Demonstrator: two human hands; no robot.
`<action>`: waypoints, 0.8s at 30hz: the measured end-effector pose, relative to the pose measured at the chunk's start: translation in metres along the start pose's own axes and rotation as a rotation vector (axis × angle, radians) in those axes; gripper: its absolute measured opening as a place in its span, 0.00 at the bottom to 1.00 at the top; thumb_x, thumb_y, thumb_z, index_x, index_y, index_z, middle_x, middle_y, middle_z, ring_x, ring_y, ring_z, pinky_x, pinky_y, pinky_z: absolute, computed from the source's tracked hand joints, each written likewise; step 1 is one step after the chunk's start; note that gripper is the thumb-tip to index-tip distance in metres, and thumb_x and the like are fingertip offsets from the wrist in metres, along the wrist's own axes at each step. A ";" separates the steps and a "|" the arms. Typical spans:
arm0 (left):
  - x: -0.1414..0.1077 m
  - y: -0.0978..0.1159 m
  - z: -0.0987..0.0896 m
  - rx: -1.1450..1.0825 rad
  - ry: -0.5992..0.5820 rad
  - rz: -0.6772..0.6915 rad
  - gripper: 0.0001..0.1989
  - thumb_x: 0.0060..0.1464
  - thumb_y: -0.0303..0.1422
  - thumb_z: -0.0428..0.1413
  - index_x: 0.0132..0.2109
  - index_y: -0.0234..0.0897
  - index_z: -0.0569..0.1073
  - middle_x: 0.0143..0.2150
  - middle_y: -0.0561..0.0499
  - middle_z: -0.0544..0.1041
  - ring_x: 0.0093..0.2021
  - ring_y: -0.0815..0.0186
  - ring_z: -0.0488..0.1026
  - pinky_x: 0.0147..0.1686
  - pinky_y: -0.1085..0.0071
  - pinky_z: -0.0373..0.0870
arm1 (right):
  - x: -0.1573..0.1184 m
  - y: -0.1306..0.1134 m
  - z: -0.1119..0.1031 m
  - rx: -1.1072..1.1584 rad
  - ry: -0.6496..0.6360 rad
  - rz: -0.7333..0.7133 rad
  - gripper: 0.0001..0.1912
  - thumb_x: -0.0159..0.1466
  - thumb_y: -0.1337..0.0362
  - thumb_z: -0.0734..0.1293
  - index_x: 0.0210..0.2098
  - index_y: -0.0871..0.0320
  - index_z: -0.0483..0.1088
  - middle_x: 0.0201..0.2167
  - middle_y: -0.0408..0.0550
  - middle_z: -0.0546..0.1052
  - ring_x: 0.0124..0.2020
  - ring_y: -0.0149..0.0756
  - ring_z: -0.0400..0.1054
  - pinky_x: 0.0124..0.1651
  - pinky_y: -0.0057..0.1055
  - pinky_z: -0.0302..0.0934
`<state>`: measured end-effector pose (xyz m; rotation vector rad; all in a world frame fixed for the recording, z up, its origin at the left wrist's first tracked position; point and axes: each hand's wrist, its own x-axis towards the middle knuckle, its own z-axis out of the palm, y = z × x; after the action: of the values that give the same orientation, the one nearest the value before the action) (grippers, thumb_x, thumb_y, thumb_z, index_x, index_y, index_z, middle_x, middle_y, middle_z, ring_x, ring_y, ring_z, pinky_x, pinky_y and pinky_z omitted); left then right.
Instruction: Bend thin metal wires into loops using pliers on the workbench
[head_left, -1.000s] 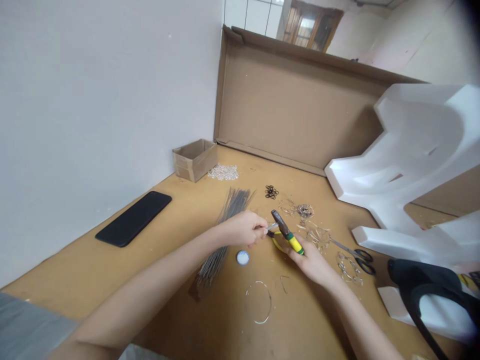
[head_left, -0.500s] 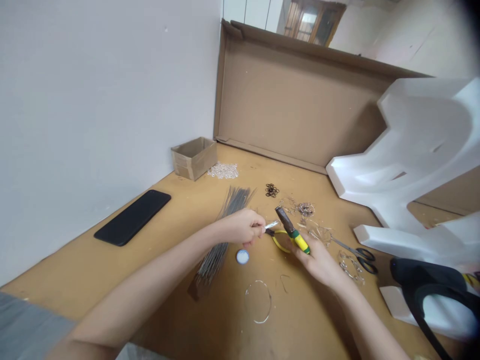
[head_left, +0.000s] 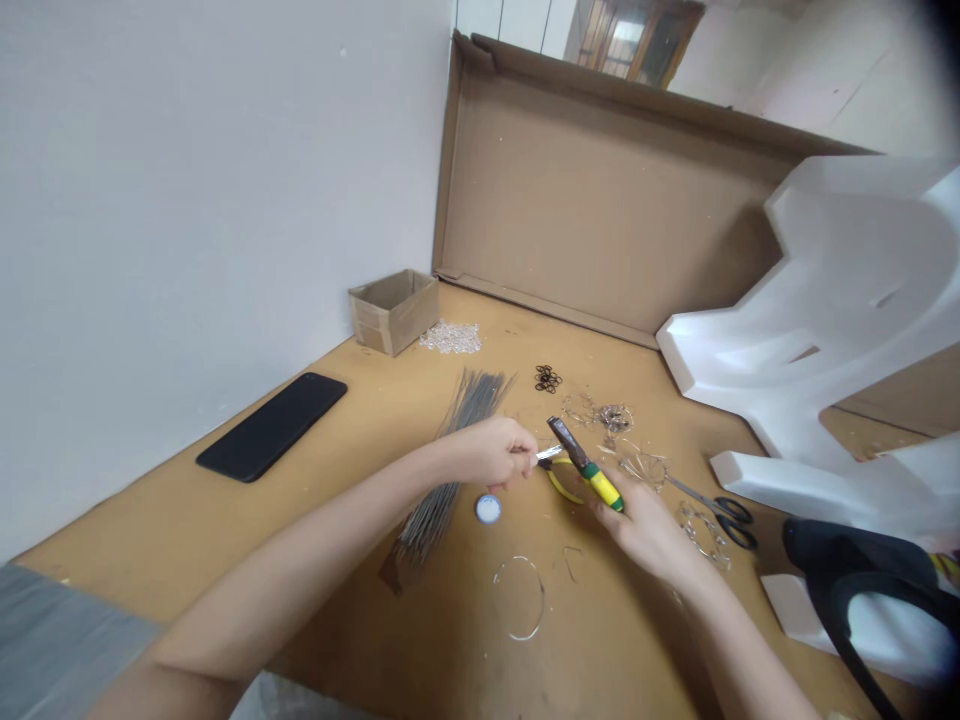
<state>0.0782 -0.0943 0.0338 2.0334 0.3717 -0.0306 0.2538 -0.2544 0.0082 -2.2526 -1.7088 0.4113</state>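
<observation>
My left hand [head_left: 499, 452] is closed in a pinch on a short, shiny silver piece [head_left: 549, 453], whose exact kind I cannot make out. It reaches toward a tool with a dark metal head and a yellow-and-green handle [head_left: 602, 487], gripped by my right hand [head_left: 645, 525]. Between the hands, yellow-handled pliers [head_left: 561, 483] show in part; whether they touch my right fingers is unclear. Beneath my left wrist lies a bundle of thin grey wires [head_left: 431, 520]. A small round blue-and-white lid [head_left: 488, 508] sits just below my left fingers.
A bent wire loop [head_left: 541, 600] lies in front. Scissors [head_left: 731, 515], wire pieces [head_left: 615, 418] and black rings [head_left: 547, 379] are to the right. Clear bits [head_left: 451, 337], a small cardboard box [head_left: 395, 312] and a phone [head_left: 274, 425] are left. White foam [head_left: 720, 340] stands right.
The view has shifted slightly, moving everything a little in the picture. Both hands keep their holds, and their positions relative to each other look nearly the same.
</observation>
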 end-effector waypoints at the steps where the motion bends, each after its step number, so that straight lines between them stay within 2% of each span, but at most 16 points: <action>1: 0.000 0.000 0.000 0.016 0.003 0.005 0.06 0.47 0.28 0.46 0.26 0.34 0.65 0.16 0.56 0.65 0.16 0.74 0.62 0.19 0.79 0.59 | 0.000 -0.001 -0.001 -0.007 -0.001 0.002 0.26 0.54 0.69 0.57 0.53 0.54 0.59 0.41 0.49 0.73 0.40 0.41 0.67 0.40 0.32 0.58; 6: 0.000 -0.001 -0.002 0.092 0.015 0.027 0.07 0.48 0.29 0.46 0.26 0.33 0.67 0.16 0.56 0.65 0.18 0.74 0.61 0.19 0.79 0.56 | 0.000 -0.003 -0.005 -0.030 0.015 0.011 0.26 0.52 0.70 0.58 0.51 0.53 0.61 0.45 0.48 0.72 0.44 0.43 0.65 0.45 0.35 0.56; 10: 0.000 0.000 -0.003 0.093 -0.009 0.030 0.07 0.48 0.28 0.47 0.27 0.33 0.68 0.16 0.56 0.65 0.17 0.74 0.60 0.19 0.79 0.56 | -0.001 -0.004 -0.007 0.029 -0.015 -0.018 0.24 0.52 0.70 0.58 0.49 0.52 0.64 0.43 0.46 0.73 0.43 0.42 0.65 0.42 0.32 0.57; 15: 0.002 -0.002 -0.003 0.019 -0.094 0.037 0.07 0.49 0.29 0.46 0.28 0.33 0.68 0.16 0.57 0.64 0.16 0.75 0.60 0.18 0.80 0.56 | -0.003 -0.005 -0.009 0.119 -0.040 -0.025 0.21 0.52 0.70 0.57 0.45 0.54 0.67 0.41 0.45 0.74 0.38 0.39 0.67 0.38 0.29 0.58; 24: 0.002 -0.007 -0.006 0.019 -0.123 0.086 0.08 0.50 0.30 0.47 0.28 0.33 0.67 0.17 0.57 0.63 0.16 0.76 0.59 0.17 0.81 0.56 | -0.002 -0.002 -0.009 0.155 -0.028 -0.024 0.18 0.51 0.70 0.57 0.40 0.55 0.68 0.36 0.47 0.75 0.40 0.42 0.66 0.42 0.33 0.58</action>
<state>0.0773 -0.0854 0.0308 2.0531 0.2074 -0.1056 0.2548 -0.2560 0.0170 -2.1245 -1.6548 0.5524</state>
